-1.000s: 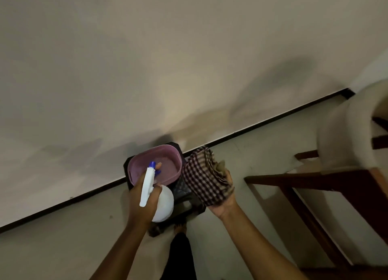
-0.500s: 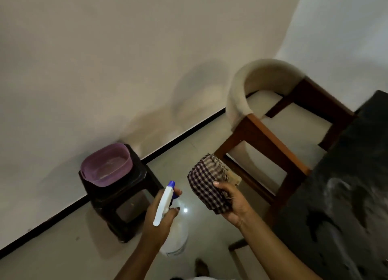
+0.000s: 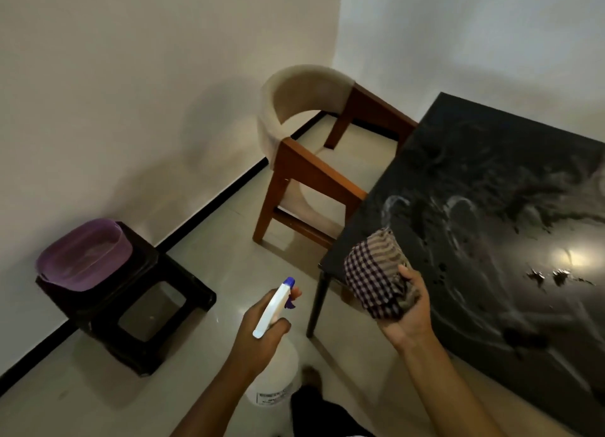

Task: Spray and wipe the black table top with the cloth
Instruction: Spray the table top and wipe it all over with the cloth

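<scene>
Black and glossy, the table top (image 3: 491,240) fills the right side of the view, marked with pale streaks, dark blotches and a bright reflected light. At its near left corner the right hand (image 3: 407,309) is closed around a bunched checked cloth (image 3: 373,272), palm up, held just over the table's edge; whether the cloth touches the surface cannot be told. To its left, over the pale tiled floor (image 3: 212,250), the left hand (image 3: 262,331) grips a white spray bottle (image 3: 273,381) by the neck, a finger at the purple trigger of its white spray head (image 3: 273,305), blue nozzle tip pointing away from the person. A wooden chair (image 3: 311,171) with a curved cream back stands just beside the table's left edge. Against the wall farther left, a purple plastic basin (image 3: 83,254) sits on a dark stool (image 3: 144,309).
</scene>
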{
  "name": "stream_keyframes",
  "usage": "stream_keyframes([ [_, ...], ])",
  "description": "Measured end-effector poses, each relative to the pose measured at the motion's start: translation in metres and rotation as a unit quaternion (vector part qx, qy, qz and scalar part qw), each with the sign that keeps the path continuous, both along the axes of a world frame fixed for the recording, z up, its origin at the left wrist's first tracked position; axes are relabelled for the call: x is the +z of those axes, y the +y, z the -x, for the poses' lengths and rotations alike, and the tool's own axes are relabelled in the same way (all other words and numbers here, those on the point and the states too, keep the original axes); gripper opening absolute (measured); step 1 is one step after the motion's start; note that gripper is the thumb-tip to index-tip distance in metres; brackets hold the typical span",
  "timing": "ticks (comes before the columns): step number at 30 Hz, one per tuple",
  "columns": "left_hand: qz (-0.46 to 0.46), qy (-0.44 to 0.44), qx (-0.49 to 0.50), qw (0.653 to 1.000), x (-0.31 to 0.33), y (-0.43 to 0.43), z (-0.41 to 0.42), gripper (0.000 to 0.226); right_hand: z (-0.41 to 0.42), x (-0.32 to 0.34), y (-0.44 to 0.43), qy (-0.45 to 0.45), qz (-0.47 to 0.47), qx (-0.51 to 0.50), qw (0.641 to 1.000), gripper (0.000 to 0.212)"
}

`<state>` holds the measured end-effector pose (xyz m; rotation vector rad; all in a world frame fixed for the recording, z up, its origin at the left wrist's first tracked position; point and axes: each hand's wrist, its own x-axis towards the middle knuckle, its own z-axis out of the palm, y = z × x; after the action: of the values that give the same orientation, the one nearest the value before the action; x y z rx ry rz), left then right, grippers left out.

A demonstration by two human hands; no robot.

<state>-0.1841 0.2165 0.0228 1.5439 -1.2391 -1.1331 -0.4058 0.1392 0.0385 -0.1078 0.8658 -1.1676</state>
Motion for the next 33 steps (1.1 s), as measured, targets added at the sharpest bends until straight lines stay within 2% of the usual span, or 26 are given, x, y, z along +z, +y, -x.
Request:
stream_keyframes([
  [4, -0.022, -0.016, -0.051, 0.998, 0.001, 0.019, 0.046, 0.043, 0.062, 0.013, 0.043, -0.02, 0.043, -0.085, 0.995, 0.113],
  [6, -0.029, -0.018, -0.085, 0.996, 0.004, 0.032, 0.064, 0.044, 0.088, 0.019, 0.071, -0.014, 0.063, -0.128, 0.99, 0.104],
  [7, -0.03, -0.014, -0.104, 0.994, 0.006, 0.04, 0.072, 0.044, 0.1, 0.026, 0.087, -0.009, 0.078, -0.141, 0.987, 0.086],
  [9, -0.029, -0.019, -0.125, 0.992, 0.006, 0.056, 0.087, 0.043, 0.123, 0.035, 0.116, 0.012, 0.086, -0.163, 0.983, 0.028],
  [10, -0.029, -0.018, -0.131, 0.991, 0.005, 0.065, 0.096, 0.042, 0.134, 0.036, 0.13, 0.017, 0.094, -0.179, 0.979, 0.025],
  [11, -0.034, -0.018, -0.133, 0.99, 0.001, 0.075, 0.106, 0.039, 0.146, 0.036, 0.146, 0.026, 0.09, -0.184, 0.979, 0.032],
  [15, -0.061, -0.034, -0.099, 0.993, -0.017, 0.115, 0.143, 0.025, 0.189, 0.031, 0.201, 0.064, 0.063, -0.198, 0.976, 0.032],
  [19, -0.077, -0.085, -0.092, 0.989, -0.026, 0.139, 0.172, 0.01, 0.22, 0.024, 0.239, 0.095, 0.038, -0.204, 0.973, 0.057],
  [22, -0.056, -0.088, -0.072, 0.992, -0.031, 0.157, 0.19, 0.01, 0.24, 0.016, 0.249, 0.159, 0.033, -0.228, 0.96, 0.058],
  [24, -0.048, -0.068, -0.064, 0.995, -0.031, 0.161, 0.203, 0.014, 0.251, 0.009, 0.245, 0.264, 0.046, -0.232, 0.935, 0.057],
  [27, -0.032, -0.056, -0.066, 0.996, -0.03, 0.16, 0.23, 0.019, 0.267, -0.007, 0.227, 0.451, 0.037, -0.17, 0.875, 0.047],
  [28, -0.024, -0.05, -0.063, 0.996, -0.028, 0.16, 0.238, 0.02, 0.268, -0.013, 0.218, 0.495, 0.057, -0.135, 0.856, 0.043],
  [29, -0.012, -0.044, -0.059, 0.997, -0.027, 0.158, 0.248, 0.021, 0.272, -0.02, 0.208, 0.556, 0.091, -0.098, 0.82, 0.048],
  [30, 0.002, -0.039, -0.054, 0.998, -0.025, 0.156, 0.256, 0.024, 0.277, -0.033, 0.196, 0.628, 0.139, -0.045, 0.764, 0.055],
  [31, 0.013, -0.037, -0.05, 0.998, -0.025, 0.154, 0.263, 0.027, 0.282, -0.049, 0.185, 0.704, 0.184, 0.035, 0.685, 0.059],
  [33, 0.023, -0.027, -0.041, 0.999, -0.025, 0.154, 0.276, 0.03, 0.287, -0.078, 0.175, 0.818, 0.25, 0.198, 0.478, 0.065],
])
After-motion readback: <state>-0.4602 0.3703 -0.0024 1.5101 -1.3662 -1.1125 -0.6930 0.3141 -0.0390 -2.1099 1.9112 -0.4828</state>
